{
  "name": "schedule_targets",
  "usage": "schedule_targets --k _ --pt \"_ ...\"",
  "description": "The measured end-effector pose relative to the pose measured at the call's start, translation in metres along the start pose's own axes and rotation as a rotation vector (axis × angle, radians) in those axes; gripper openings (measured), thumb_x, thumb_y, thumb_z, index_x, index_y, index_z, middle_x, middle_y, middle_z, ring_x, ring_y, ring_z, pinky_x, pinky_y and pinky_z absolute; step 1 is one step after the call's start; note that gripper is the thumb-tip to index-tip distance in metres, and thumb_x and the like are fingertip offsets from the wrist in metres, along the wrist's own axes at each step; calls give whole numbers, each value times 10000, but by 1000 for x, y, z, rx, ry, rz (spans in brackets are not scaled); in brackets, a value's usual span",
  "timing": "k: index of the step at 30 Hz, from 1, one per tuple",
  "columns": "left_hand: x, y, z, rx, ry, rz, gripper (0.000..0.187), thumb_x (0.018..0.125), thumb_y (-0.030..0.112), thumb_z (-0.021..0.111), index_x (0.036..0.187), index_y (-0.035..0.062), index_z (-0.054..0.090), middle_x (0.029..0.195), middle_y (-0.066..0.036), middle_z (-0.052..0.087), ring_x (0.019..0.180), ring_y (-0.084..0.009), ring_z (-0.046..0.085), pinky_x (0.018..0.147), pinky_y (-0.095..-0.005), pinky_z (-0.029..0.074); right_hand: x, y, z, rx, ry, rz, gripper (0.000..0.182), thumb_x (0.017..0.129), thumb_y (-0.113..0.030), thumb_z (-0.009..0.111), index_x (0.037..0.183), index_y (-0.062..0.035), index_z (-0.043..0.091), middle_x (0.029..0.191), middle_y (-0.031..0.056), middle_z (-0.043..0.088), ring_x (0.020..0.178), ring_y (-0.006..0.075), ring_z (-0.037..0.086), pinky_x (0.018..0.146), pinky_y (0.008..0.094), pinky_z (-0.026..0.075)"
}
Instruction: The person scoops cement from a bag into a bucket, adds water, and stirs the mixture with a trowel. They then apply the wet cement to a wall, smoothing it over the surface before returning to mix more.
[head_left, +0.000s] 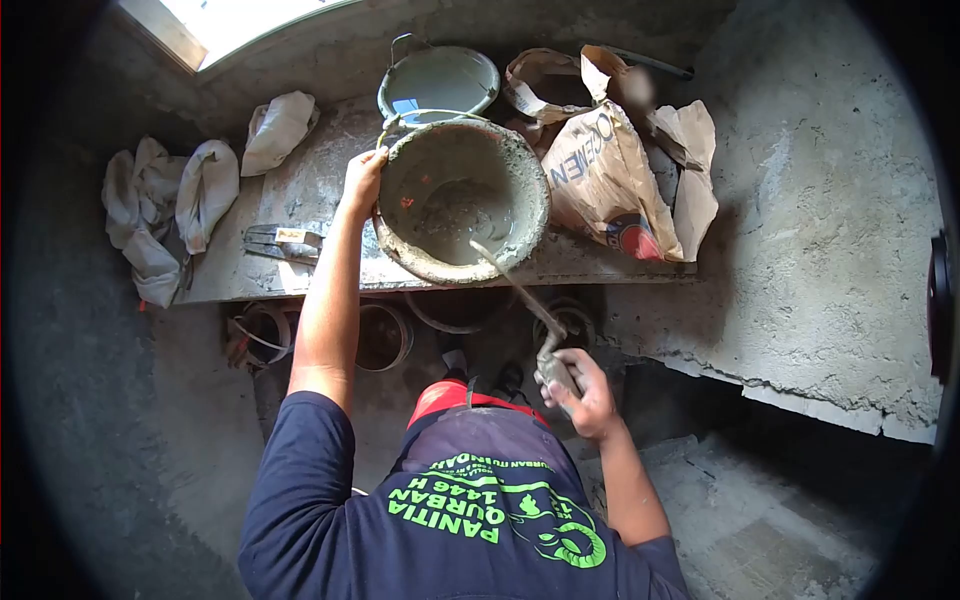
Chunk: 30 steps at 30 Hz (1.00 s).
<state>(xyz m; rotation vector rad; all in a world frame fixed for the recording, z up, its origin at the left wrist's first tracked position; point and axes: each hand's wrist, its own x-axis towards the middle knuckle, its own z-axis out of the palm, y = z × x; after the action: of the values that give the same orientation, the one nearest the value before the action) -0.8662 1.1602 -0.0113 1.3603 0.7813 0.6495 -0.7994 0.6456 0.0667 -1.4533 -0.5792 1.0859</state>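
My left hand (365, 180) is closed on the rim and handle at the left side of a cement-crusted bucket (400, 245). The bucket is tilted toward me on the front part of the ledge, with wet grey mortar (465, 212) in its bottom. Low and to the right, my right hand (578, 393) grips the handle of a trowel (520, 290). The trowel's blade end reaches over the bucket's front rim, seen nearly edge-on. Behind the bucket stands a basin of water (445, 80).
Right of the bucket is an open paper cement bag (610, 180). Cloth sacks (207, 195) and a flat tool (283, 240) lie on the ledge (235, 275) at left. Below it stand more buckets (384, 337). A rough concrete slab (800, 250) extends at right.
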Motion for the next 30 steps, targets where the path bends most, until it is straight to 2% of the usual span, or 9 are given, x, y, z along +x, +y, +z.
schedule_targets --k 2,3,6,11,20,22,23,26,30 --pt "3 0 0 4 -3 4 318 1006 277 600 1019 -21 711 885 -37 704 750 -102 616 708 -273 507 25 -21 6 63 -109 50 348 1044 -276 524 1268 -12 562 987 53 631 796 91 574 717 265 511" --pt "3 -2 -1 -6 -1 -1 322 1006 279 601 1020 -23 711 887 -39 705 754 -103 618 712 -273 509 37 -20 11 219 -109 116 348 1048 -321 516 1217 -22 568 915 40 610 697 80 555 609 254 493" --pt "1 0 3 -25 -2 -2 326 1006 281 603 1023 -26 710 887 -40 706 754 -103 618 713 -273 510 63 -17 22 51 -67 136 339 1046 -389 527 1077 -53 557 759 -12 532 544 49 480 470 230 421" --pt "0 -1 -1 -10 -10 -2 326 1008 276 602 1029 -32 705 891 -44 707 745 -102 618 705 -270 511 58 6 4 -131 -25 80 356 1033 -418 550 998 -66 582 701 -30 510 559 38 451 495 227 386" --pt "-6 9 7 -79 -2 -40 313 1010 277 600 1011 -18 707 882 -46 703 754 -106 624 714 -281 515 -31 54 -31 -194 208 321 346 1021 -377 584 989 -33 614 697 19 580 515 73 514 463 273 410" --pt "3 -4 2 -78 -3 -18 313 1008 275 602 1015 -20 708 880 -44 703 754 -104 621 715 -280 513 -36 51 -36 -500 330 228 318 1001 -307 603 1027 9 622 760 119 651 605 205 631 572 354 492" --pt "7 -12 -2 -63 -13 2 313 1007 273 603 1018 -22 708 879 -43 702 753 -103 617 717 -280 511 -36 46 -39 -513 328 232 318 1001 -307 603 1027 9 622 760 119 651 605 205 631 572 354 492" --pt "3 -9 0 -24 5 -12 316 1015 271 590 1052 -21 704 928 -59 717 772 -123 654 731 -280 530 -16 -36 -15 -761 399 -143 284 957 -176 601 1140 41 607 940 251 677 886 453 668 773 455 529" --pt "-17 -1 10 -79 86 -5 324 1010 272 595 998 -29 715 862 -32 699 755 -87 589 714 -276 493 10 -51 22 -922 486 -119 370 925 -167 635 1209 59 564 1024 312 660 937 510 638 810 512 523"
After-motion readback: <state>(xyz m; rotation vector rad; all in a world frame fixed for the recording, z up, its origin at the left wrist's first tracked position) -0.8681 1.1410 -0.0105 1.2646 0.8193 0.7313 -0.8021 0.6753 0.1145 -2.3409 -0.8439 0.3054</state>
